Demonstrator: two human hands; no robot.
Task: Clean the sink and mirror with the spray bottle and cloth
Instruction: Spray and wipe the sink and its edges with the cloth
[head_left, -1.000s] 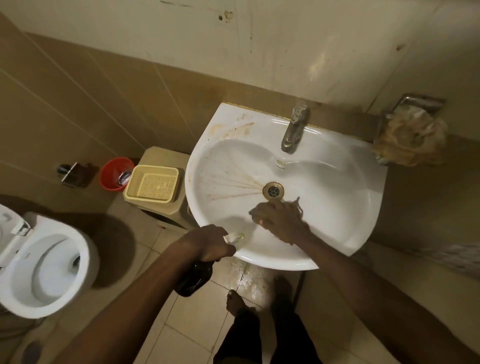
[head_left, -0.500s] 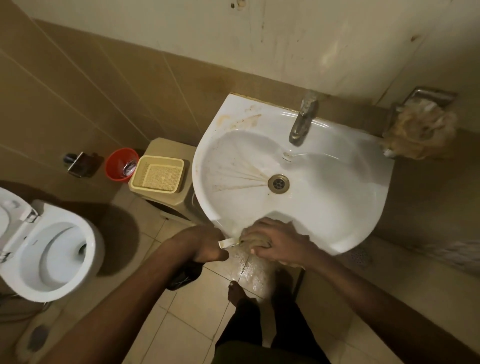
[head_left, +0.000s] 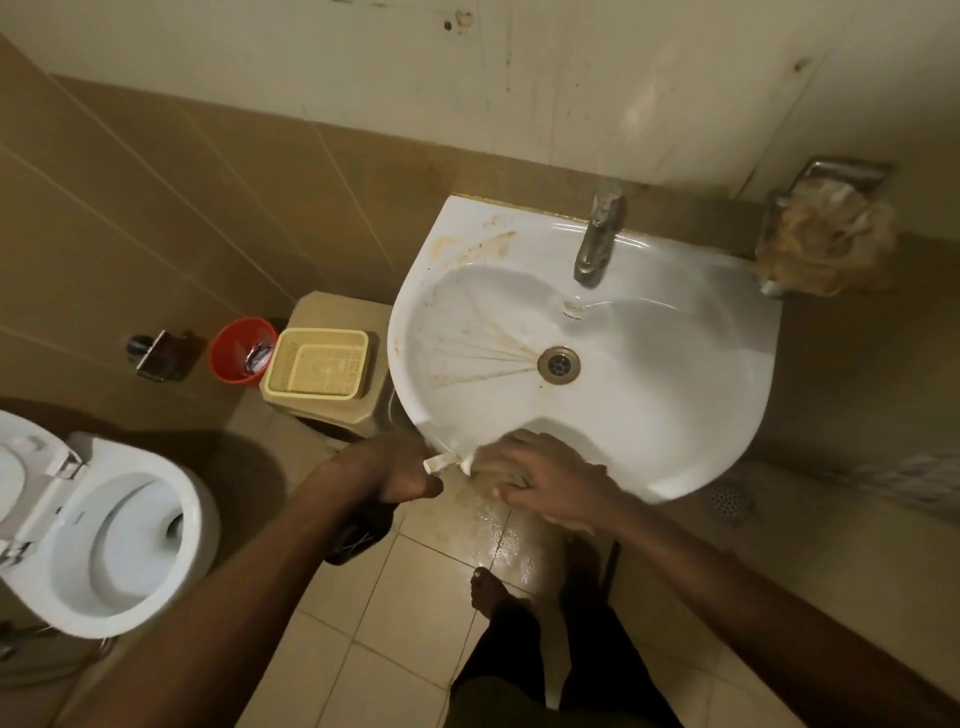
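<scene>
The white sink (head_left: 675, 415) hangs on the wall, with brown streaks on its left side running to the drain (head_left: 558, 364). My left hand (head_left: 389, 467) grips a dark spray bottle (head_left: 358, 535) by its neck just below the sink's front rim; the pale nozzle (head_left: 440, 462) points right. My right hand (head_left: 540, 478) presses a tan cloth (head_left: 493, 475) on the sink's front rim, fingers curled over it. The cloth is mostly hidden under the hand. No mirror is in view.
A metal tap (head_left: 597, 244) stands at the sink's back. A soap holder with a tan mesh sponge (head_left: 826, 244) is on the right wall. Left of the sink are a beige bin with a yellow basket (head_left: 317, 364), a red cup (head_left: 239, 348) and a toilet (head_left: 104, 530). The floor (head_left: 493, 535) below is wet.
My right hand has drawn the cloth from near the drain back to the front rim. My left hand with the bottle stays just below that rim.
</scene>
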